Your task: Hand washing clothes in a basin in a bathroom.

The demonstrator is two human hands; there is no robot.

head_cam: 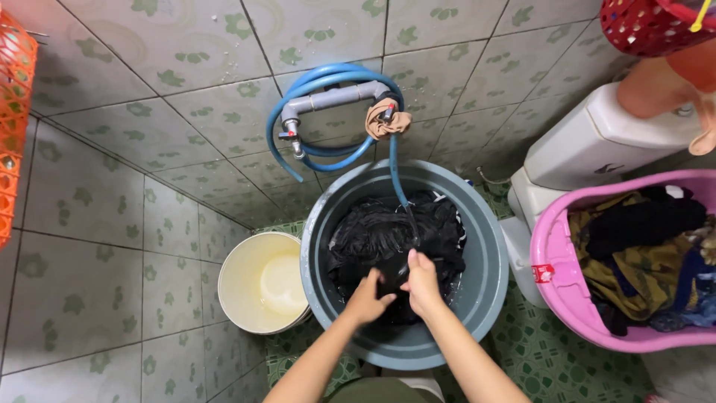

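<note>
Both hands are down in the round grey plastic tub [477, 298] near the middle of the floor, working a wet black garment [380, 235] that fills its centre. The left hand [368, 297] has its fingers curled shut around a bunched fold of the cloth; the right hand [421, 283], just beside it and slightly farther in, also has its fingers closed on the same fold. A blue rubber hose [321, 78] loops from the grey wall pipe [335, 97] on the far wall and hangs down into the tub, its end touching the cloth.

This looks like the scrubbing step of hand-washing: the fold is gripped between two fists. The next move, as I judge it, calls for rubbing the fists against each other, then shifting grip to a fresh part of the cloth.

Left of the tub stands a cream plastic bucket [246, 298]; to the right, a pink plastic basin [556, 298] holds a heap of dark and patterned clothes [641, 261].
</note>
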